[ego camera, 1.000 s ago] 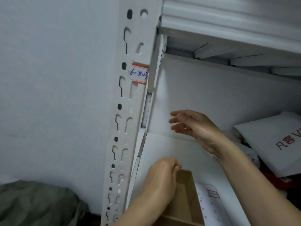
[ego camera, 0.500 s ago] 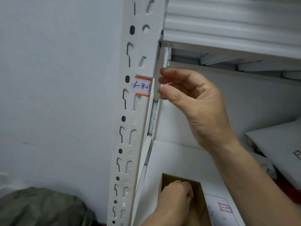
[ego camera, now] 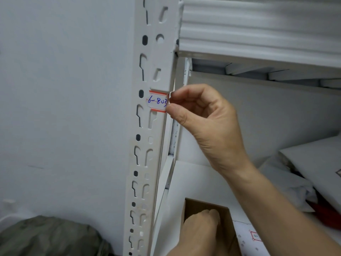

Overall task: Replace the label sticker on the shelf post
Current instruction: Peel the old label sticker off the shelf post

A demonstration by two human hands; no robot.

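Note:
A white label sticker with red bands and blue handwriting is stuck on the perforated white shelf post. My right hand is at the sticker's right edge, thumb and fingertips curled together and pinching that edge. My left hand is low in the view, fingers curled over the rim of a brown cardboard box. A white sticker sheet with a red-bordered label lies beside the box.
A ribbed white shelf beam runs across the top right. White packages lie on the shelf at the right. A grey-green bag sits at the bottom left, against a plain white wall.
My right hand rose from the shelf space up to the post and now pinches the sticker's right edge. The left hand stays on the box rim; the camera view shifted upward.

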